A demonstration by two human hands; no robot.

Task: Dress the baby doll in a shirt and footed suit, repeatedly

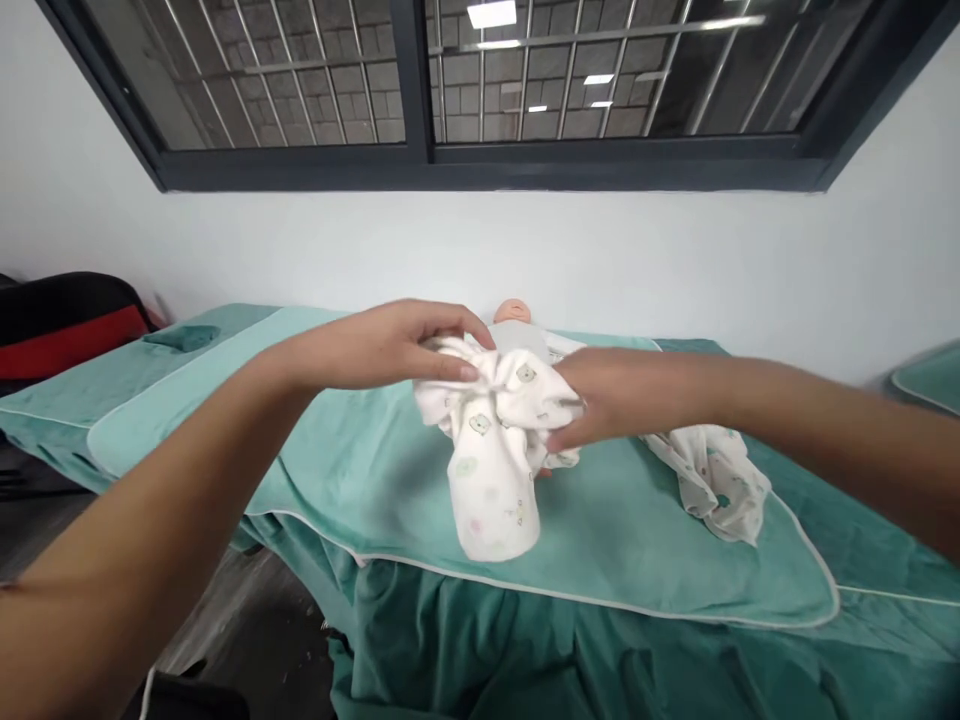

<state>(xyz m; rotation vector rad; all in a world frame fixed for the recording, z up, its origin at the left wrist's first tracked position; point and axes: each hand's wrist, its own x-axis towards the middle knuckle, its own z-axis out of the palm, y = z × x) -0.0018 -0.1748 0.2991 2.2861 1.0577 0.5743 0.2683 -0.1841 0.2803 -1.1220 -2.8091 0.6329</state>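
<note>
A bunched white baby garment point(491, 480) with small animal prints hangs in front of me, one rounded tube-like part of it pointing down towards me. My left hand point(420, 345) grips its upper left side between thumb and fingers. On the other side my right hand point(600, 400) is closed around the cloth, its fingers partly hidden in the folds. Behind the garment lies a baby doll point(513, 311); part of its head and a pale grey top show, and the rest is covered from view.
Another printed white cloth point(720, 480) lies crumpled to the right, under my right forearm. A light green mat point(360, 500) covers the darker green bed point(465, 620) against the wall. A black and red item point(71, 330) stands at far left, and a barred window point(420, 170) is above.
</note>
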